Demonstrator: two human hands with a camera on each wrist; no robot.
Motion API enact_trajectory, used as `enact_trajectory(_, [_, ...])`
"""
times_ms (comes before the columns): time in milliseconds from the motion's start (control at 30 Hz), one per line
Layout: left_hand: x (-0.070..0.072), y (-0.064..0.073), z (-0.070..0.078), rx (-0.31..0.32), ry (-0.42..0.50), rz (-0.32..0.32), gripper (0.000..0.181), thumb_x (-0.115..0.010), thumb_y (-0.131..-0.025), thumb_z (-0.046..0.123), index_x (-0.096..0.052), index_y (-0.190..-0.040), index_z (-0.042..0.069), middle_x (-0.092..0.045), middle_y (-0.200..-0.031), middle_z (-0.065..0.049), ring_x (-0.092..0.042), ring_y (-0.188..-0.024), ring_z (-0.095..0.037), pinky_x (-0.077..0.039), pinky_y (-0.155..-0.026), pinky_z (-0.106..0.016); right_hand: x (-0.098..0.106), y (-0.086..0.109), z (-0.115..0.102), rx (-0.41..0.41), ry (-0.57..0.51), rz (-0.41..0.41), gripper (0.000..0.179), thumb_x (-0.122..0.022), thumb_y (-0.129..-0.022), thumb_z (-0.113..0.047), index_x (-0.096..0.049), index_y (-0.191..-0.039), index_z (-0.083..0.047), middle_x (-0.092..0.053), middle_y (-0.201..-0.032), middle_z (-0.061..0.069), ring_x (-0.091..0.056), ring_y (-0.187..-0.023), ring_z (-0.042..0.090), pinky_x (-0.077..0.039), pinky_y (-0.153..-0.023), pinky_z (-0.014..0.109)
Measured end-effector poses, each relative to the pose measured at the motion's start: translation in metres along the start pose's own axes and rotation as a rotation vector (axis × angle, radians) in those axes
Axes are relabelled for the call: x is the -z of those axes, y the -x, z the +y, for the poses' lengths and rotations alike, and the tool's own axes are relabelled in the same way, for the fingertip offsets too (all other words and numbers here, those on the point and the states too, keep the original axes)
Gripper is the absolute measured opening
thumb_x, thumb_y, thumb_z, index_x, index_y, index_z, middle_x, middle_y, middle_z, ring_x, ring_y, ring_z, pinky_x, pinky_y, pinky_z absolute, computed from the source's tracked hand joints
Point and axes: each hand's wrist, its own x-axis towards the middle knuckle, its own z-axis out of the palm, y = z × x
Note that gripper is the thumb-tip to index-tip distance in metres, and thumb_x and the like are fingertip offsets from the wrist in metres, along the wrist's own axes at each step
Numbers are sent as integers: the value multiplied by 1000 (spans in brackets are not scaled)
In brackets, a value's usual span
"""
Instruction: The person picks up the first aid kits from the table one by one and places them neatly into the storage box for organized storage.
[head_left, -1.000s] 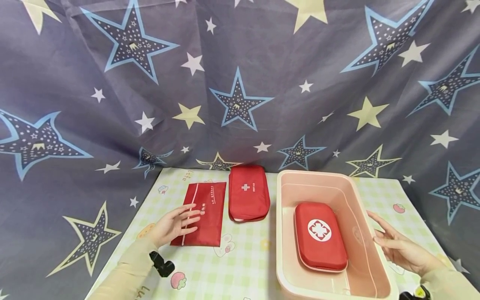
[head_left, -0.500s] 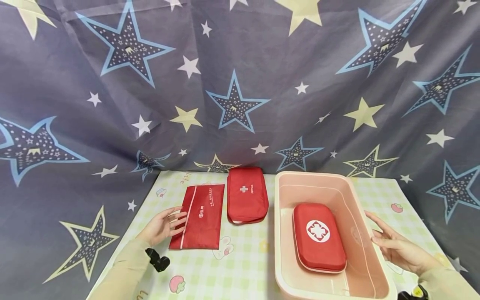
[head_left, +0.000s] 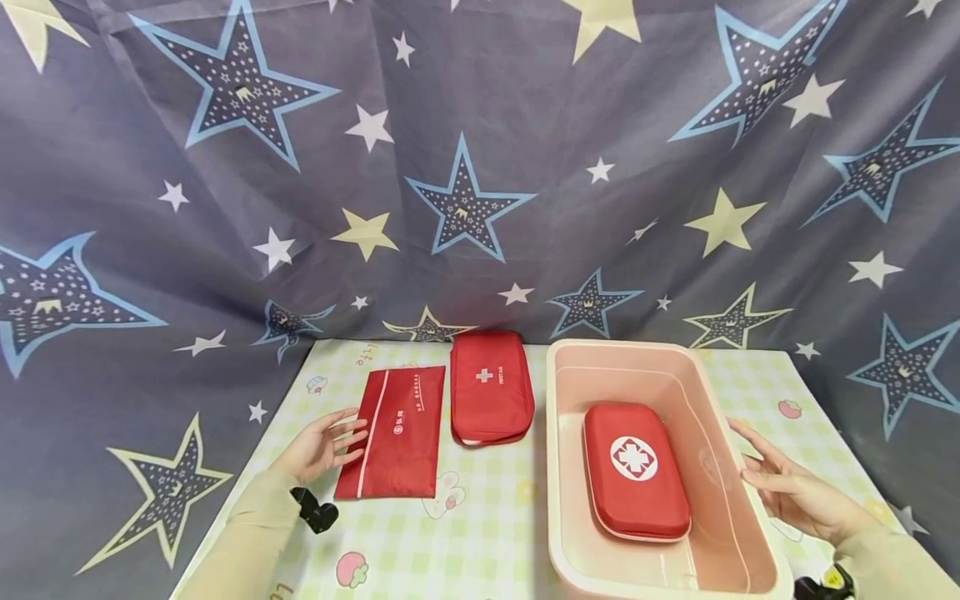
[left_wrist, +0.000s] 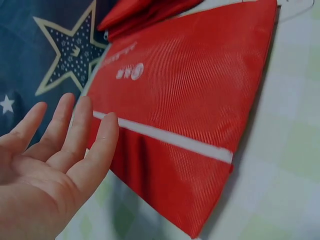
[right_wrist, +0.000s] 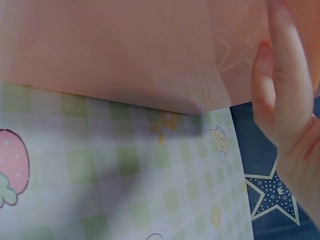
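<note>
My left hand (head_left: 318, 447) hovers at the left edge of a flat red pouch (head_left: 405, 442) with a white stripe, fingers extended and palm facing it. In the left wrist view, the relaxed fingers hold nothing near the striped end. On the other side, my right hand (head_left: 802, 493) is at the outer right wall of a pale pink plastic bin (head_left: 557, 467). Its fingers are nearly straight; whether they touch the wall is hard to tell. Inside the bin lies a red hard-shell first aid case (head_left: 637, 504) with a white cross emblem.
A soft red first aid bag (head_left: 491, 408) lies between the flat pouch and the bin, near the table's back edge. The table wears a green checked cloth (head_left: 480, 542). A dark star-patterned curtain (head_left: 570, 208) hangs behind and at both sides.
My left hand has drawn back leftward, from over the flat pouch to its left edge. The right hand stays beside the bin. The head view has shifted slightly.
</note>
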Motion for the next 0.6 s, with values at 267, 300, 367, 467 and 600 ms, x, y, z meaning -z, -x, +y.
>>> enact_trajectory(267, [7, -4, -2, 14, -2, 49, 30, -31, -103, 33, -40, -128, 21, -49, -127, 1, -48, -119, -18, -43, -103, -41, 1, 1, -1, 5, -2, 2, 69, -9, -99, 6, -21, -148, -41, -43, -143, 3, -47, -129, 24, -40, -105, 39])
enact_trajectory(300, [8, -4, -2, 13, -3, 46, 28, -30, -103, 32, -41, -127, 21, -50, -125, 2, -49, -118, -18, -44, -102, -41, 1, 1, 0, 5, 0, 3, 69, -9, -99, 6, -21, -148, -41, -44, -143, 3, -47, -128, 23, -40, -105, 39])
enact_trajectory(367, [9, -4, -3, 14, -7, 42, 25, -30, -103, 32, -43, -123, 23, -50, -124, 2, -51, -116, -16, -45, -101, -41, 1, 0, 0, 4, 7, 8, 69, -10, -99, 6, -21, -148, -41, -44, -143, 3, -48, -128, 23, -41, -105, 38])
enact_trajectory(467, [12, -3, -6, 17, -25, 70, 25, -31, -103, 33, -44, -122, 23, -50, -127, -1, -53, -112, -14, -47, -99, -39, 1, 0, 0, -3, 18, 16, 69, -10, -99, 6, -21, -148, -42, -44, -143, 2, -48, -128, 21, -41, -105, 36])
enact_trajectory(600, [15, -5, -11, 32, -83, 130, 41, -31, -103, 34, -34, -138, 13, -40, -141, -15, -54, -111, -13, -49, -95, -38, 0, 0, 0, -12, 16, 24, 69, -11, -100, 5, -22, -147, -43, -44, -143, 1, -48, -128, 20, -42, -105, 35])
